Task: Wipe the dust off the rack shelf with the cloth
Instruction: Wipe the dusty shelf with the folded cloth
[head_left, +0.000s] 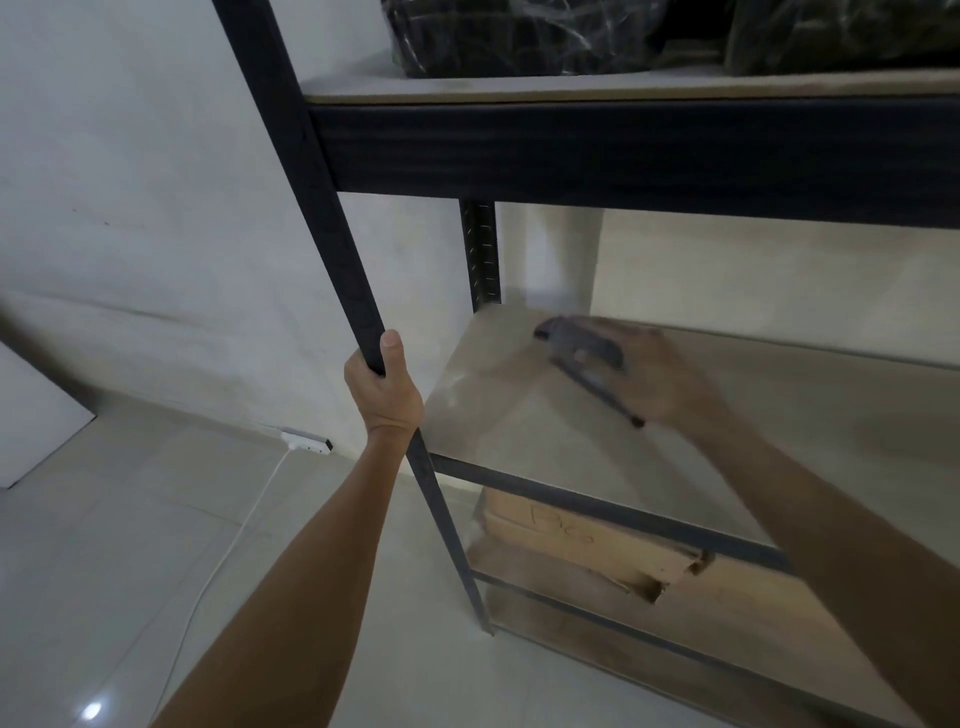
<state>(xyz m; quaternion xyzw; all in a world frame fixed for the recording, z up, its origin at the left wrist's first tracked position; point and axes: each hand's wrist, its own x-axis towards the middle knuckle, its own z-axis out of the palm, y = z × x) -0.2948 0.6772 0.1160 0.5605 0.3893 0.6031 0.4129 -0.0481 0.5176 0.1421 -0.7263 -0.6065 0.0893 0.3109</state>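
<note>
A dark metal rack stands against a white wall, with pale board shelves. My left hand (385, 387) grips the rack's front left upright post (332, 228). My right hand (649, 371) is blurred with motion over the middle shelf (519, 431), near its back left corner. It presses a dark grey cloth (582, 345) flat against the board, and part of the cloth trails under my palm.
The upper shelf (519, 88) carries dark plastic-wrapped bundles (519, 36). Beneath the middle shelf lies a torn cardboard box (587, 545) on the lowest shelf. A white power strip (306, 441) with its cable lies on the tiled floor at the left, by the wall.
</note>
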